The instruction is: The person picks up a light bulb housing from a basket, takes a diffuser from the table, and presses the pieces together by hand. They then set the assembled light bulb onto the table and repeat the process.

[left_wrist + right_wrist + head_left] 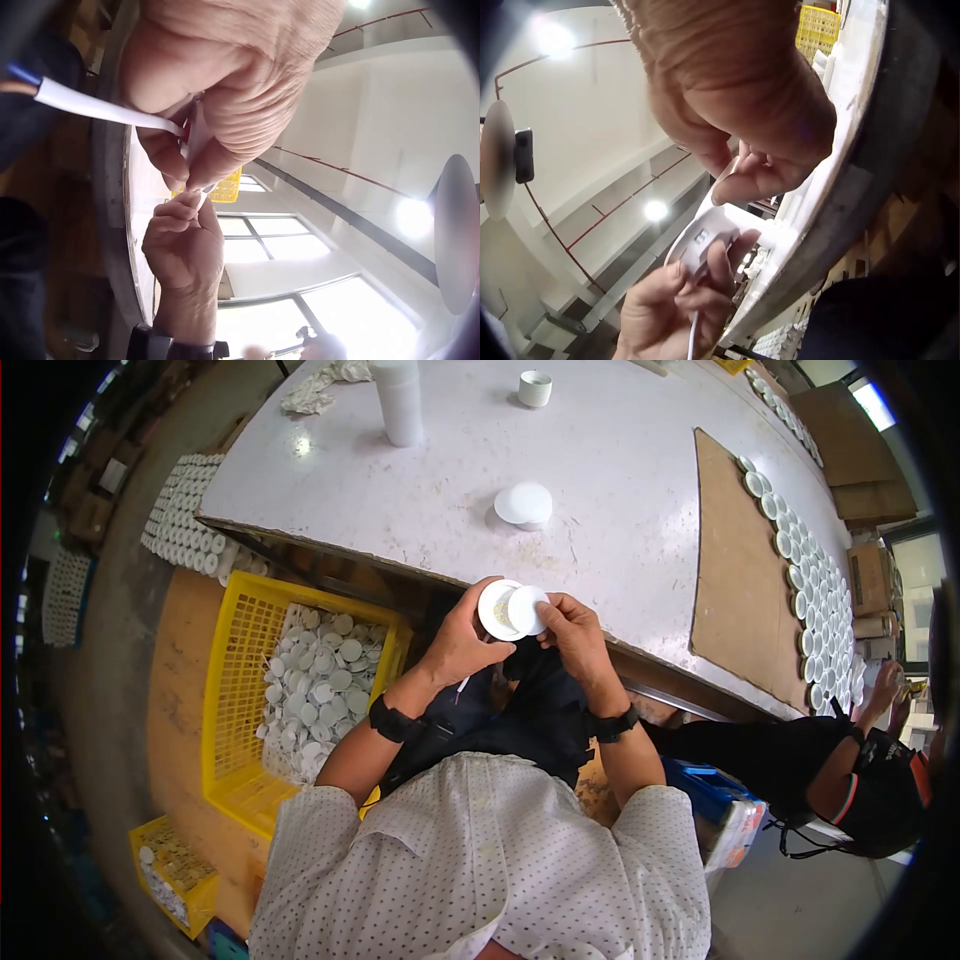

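Observation:
My left hand [462, 642] grips a small round white lamp housing [490, 614] by its rim, just off the table's front edge. Inside the housing is a pale disc with yellowish dots. A white cable [112, 109] with blue and brown wire ends trails from the back of it. My right hand [578, 634] pinches a thin white round cover [528, 610] between thumb and fingers. That cover overlaps the right part of the housing's face, tilted against it in the right wrist view. On the table beyond lies a small stack of white discs [524, 504].
A tall white cylinder [398, 402] and a white cup-like piece [535, 389] stand farther back. At left, a yellow crate [226, 710] holds many white round pieces. Rows of white round parts [800, 580] line a cardboard sheet [735, 560] at right, near another person [850, 770].

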### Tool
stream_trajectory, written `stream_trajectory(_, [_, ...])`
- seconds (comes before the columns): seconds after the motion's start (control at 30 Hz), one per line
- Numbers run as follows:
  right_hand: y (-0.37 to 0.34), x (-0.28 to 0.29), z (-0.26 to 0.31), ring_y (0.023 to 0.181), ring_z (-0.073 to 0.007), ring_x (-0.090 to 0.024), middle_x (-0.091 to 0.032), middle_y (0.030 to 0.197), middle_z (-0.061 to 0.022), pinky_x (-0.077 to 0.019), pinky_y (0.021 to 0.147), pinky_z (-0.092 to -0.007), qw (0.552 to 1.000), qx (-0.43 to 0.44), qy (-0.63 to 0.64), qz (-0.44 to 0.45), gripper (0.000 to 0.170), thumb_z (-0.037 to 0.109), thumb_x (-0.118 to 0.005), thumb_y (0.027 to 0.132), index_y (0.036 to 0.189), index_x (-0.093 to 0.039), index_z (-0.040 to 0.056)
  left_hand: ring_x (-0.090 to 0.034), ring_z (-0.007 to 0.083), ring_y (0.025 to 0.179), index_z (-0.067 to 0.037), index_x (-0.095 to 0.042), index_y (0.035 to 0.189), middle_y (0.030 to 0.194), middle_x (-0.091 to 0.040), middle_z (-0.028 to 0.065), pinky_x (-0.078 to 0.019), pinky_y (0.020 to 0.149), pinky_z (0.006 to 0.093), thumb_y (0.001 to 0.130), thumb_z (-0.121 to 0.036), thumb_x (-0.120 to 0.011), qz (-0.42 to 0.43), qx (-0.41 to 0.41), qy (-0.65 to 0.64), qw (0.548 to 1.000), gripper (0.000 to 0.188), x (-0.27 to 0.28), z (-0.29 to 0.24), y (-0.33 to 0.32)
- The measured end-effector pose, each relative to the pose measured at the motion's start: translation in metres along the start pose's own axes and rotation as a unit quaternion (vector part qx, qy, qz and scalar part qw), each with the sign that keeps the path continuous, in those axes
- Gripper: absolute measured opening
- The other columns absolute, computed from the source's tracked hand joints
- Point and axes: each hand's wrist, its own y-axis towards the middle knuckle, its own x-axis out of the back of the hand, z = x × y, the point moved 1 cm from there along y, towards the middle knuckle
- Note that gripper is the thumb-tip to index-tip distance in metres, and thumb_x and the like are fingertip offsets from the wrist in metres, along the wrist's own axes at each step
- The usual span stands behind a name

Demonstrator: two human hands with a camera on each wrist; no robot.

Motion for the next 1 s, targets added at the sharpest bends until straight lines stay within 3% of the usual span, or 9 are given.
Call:
stream_trajectory(0.23, [-0.005, -0.017, -0.001, 0.057, -0.004, -0.051, -0.058, 0.072, -0.0001, -0.0421, 0.05, -0.0173, 0.999, 0.013, -0.034, -0.038, 0.018, 0.015, -0.063, 0.084, 0.093, -0.057, 0.0016, -0.052, 0.0177, 0.104, 0.001, -0.036, 0.127, 0.114, -0.052, 0.012, -0.0438, 0.088, 0.0309, 0.076, -0.011, -0.067, -0.011, -0.046, 0.047, 0.998, 0.06, -0.004, 0.009, 0.002])
stream_trajectory(0.33, [-0.002, -0.02, -0.003, 0.057, -0.0039, -0.05, -0.057, 0.071, 0.0001, -0.0419, 0.049, -0.0167, 0.998, 0.019, -0.036, -0.043, 0.02, 0.015, -0.065, 0.082, 0.092, -0.056, 0.0009, -0.054, 0.0184, 0.101, 0.001, -0.039, 0.125, 0.11, -0.055, 0.0136, -0.0449, 0.086, 0.0311, 0.079, -0.015, -0.064, -0.025, -0.03, 0.087, 0.995, 0.054, -0.004, 0.006, 0.001])
stream_trajectory(0.6, [0.0, -0.027, -0.007, 0.056, -0.0035, -0.049, -0.055, 0.07, 0.0004, -0.042, 0.048, -0.0161, 0.998, 0.027, -0.026, -0.054, 0.024, 0.016, -0.068, 0.08, 0.092, -0.053, 0.0004, -0.055, 0.0198, 0.098, 0.0, -0.042, 0.123, 0.108, -0.057, 0.0153, -0.0458, 0.083, 0.0308, 0.082, -0.016, -0.061, -0.053, -0.021, 0.119, 0.991, 0.048, 0.0, 0.008, -0.001])
stream_trajectory(0.87, [0.002, -0.027, -0.011, 0.051, -0.0041, -0.048, -0.053, 0.066, -0.0007, -0.0417, 0.044, -0.0164, 0.999, 0.01, -0.011, -0.044, 0.023, 0.015, -0.068, 0.08, 0.083, -0.048, 0.004, -0.056, 0.0206, 0.097, -0.001, -0.042, 0.123, 0.107, -0.057, 0.0161, -0.0453, 0.084, 0.0315, 0.082, -0.014, -0.058, -0.061, -0.016, 0.132, 0.989, 0.046, 0.0, 0.007, -0.004])
stream_trajectory(1.0, [0.004, -0.028, -0.018, 0.049, -0.0046, -0.048, -0.053, 0.064, -0.0005, -0.0415, 0.043, -0.0169, 0.999, 0.01, 0.012, -0.042, 0.024, 0.015, -0.068, 0.08, 0.079, -0.046, 0.0058, -0.056, 0.0223, 0.098, -0.002, -0.043, 0.122, 0.107, -0.057, 0.0166, -0.0451, 0.084, 0.0321, 0.081, -0.011, -0.057, -0.073, -0.048, 0.164, 0.983, 0.045, 0.002, 0.009, -0.005])
